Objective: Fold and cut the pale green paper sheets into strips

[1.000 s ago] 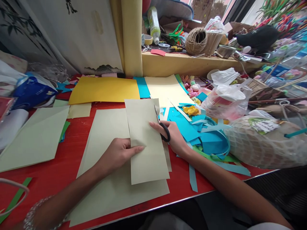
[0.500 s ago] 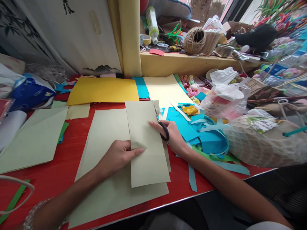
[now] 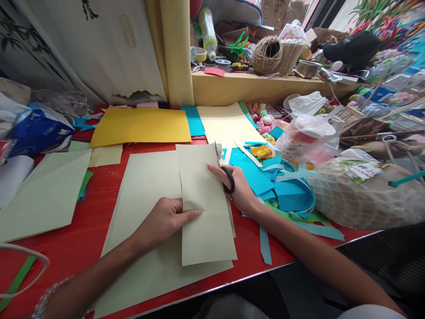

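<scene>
My left hand (image 3: 172, 219) pinches the left edge of a pale grey-green paper piece (image 3: 207, 235), thumb on top and fingers hidden behind it. Black-handled scissors (image 3: 228, 180) are in my right hand (image 3: 239, 188), their blades pointing away from me at the paper's upper right edge. My right thumb lies over the paper's right side. Most of the lower blade is hidden, so how far the blades are apart is hard to see. Beneath the held piece, larger sheets of the same paper (image 3: 146, 177) lie on the red table (image 3: 89, 212).
Blue paper offcuts (image 3: 255, 170) are heaped right of my right hand, beside a net-wrapped bundle (image 3: 358, 192). Yellow paper (image 3: 142, 126) and cream paper (image 3: 226, 122) lie at the back. More pale sheets (image 3: 43, 190) are at left. Twine (image 3: 266, 55) sits on the cluttered ledge.
The held paper's far edge has come slightly nearer to me, and its near edge has dropped a little lower. Both hands keep their grips; the whole view has shifted slightly.
</scene>
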Demonstrator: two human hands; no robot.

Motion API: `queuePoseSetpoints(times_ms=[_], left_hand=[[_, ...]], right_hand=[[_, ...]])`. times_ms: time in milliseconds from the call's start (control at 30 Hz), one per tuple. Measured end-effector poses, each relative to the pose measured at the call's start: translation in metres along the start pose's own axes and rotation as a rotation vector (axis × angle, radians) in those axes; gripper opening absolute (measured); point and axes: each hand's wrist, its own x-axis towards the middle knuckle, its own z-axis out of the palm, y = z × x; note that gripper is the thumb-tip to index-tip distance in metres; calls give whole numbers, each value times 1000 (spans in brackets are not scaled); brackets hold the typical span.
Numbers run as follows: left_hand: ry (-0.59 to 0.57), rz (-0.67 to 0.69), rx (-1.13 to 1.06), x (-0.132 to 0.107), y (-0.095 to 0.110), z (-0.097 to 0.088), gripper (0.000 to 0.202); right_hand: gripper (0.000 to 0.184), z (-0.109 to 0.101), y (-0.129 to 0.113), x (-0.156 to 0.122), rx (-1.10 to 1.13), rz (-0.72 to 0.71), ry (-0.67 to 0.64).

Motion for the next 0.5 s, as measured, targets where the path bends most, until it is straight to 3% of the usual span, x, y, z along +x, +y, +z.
queuePoseSetpoints(times_ms=[233, 400, 500], left_hand=[[-41, -50, -33, 0, -2, -1, 26], [-48, -103, -198, 4, 0, -7, 27], [37, -94, -314, 8, 0, -14, 30]], right_hand=[[41, -1, 1, 2, 28, -18, 17], [40, -8, 4, 8, 27, -122, 167], [40, -21, 0, 15, -26, -200, 257]])
